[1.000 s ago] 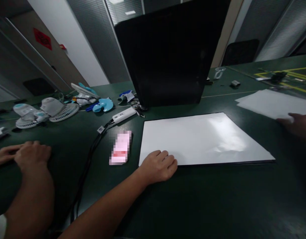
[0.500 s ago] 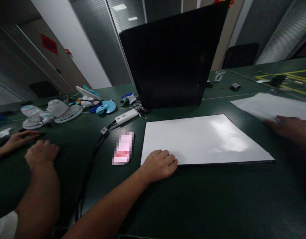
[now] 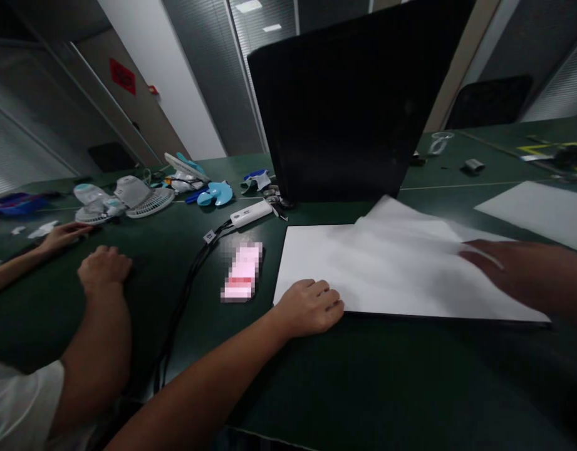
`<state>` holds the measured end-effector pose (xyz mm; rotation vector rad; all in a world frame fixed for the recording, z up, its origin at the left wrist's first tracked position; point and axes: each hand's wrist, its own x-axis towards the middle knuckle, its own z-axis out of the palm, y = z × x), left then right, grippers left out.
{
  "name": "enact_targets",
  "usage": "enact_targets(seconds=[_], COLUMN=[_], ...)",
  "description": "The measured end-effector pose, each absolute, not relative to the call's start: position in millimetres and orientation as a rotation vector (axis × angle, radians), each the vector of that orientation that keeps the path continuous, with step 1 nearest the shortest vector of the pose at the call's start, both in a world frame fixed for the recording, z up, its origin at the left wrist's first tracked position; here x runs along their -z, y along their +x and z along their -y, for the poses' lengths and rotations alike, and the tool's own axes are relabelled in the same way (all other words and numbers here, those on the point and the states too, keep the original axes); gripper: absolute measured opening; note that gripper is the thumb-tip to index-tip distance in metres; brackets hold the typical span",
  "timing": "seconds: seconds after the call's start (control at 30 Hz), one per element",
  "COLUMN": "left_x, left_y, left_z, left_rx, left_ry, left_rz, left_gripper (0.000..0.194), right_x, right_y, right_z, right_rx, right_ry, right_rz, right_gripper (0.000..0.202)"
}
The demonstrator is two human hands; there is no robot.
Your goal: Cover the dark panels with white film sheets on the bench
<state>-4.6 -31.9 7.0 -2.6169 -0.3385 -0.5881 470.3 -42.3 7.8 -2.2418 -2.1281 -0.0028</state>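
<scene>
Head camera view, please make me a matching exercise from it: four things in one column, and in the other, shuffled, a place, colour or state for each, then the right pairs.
Things
1. Left hand
2. Dark panel
3. Right hand
4. Pixelated item

Places, colours, states
A. Pink and red
B. Holding a raised white sheet
C. At the near edge of the white-topped board
D. Standing beyond the board

Right pairs: 1-C, 2-D, 3-B, 4-A
</scene>
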Motion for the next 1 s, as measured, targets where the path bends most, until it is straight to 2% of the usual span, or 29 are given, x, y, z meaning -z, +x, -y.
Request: enact_targets(seconds=[0.17,0.4,0.57,0.67,0.77,0.9,1.0], left_x=[-10.8,-13.1,-16.5,-18.0,-17.9,-16.5,-15.5], left_y=[-1.5,1.0,2.4,2.7,1.8,0.6,0.1], left_z=[31.1,29.7,28.8,29.9,31.3,32.2,32.3], left_rx=[0.631,0.753,0.842,0.793,0.736,0.700,0.692], left_ry=[-2.613,-2.597,-2.593,-2.608,-2.607,-2.580,-2.579], left_rz=[0.258,0.204,0.153,0.176,0.202,0.226,0.229], left_gripper=[0.016,0.017,0.012,0.003,0.003,0.007,0.007], right_x=[16.8,13.6,4.1,-1.1,-6.2,-5.7,-1.7], right_y=[373.8,330.9,316.5,308.1,307.1,326.5,351.7], right_z=[59.6,72.3,83.9,90.4,92.0,81.8,70.5], right_rx=[0.011,-0.073,-0.240,-0.290,-0.343,-0.242,-0.189], right_ry=[-1.637,-1.296,-1.219,-1.199,-1.174,-1.258,-1.371], right_rz=[2.514,2.572,2.637,2.636,2.647,2.577,2.581], right_gripper=[0.062,0.063,0.068,0.071,0.071,0.065,0.069])
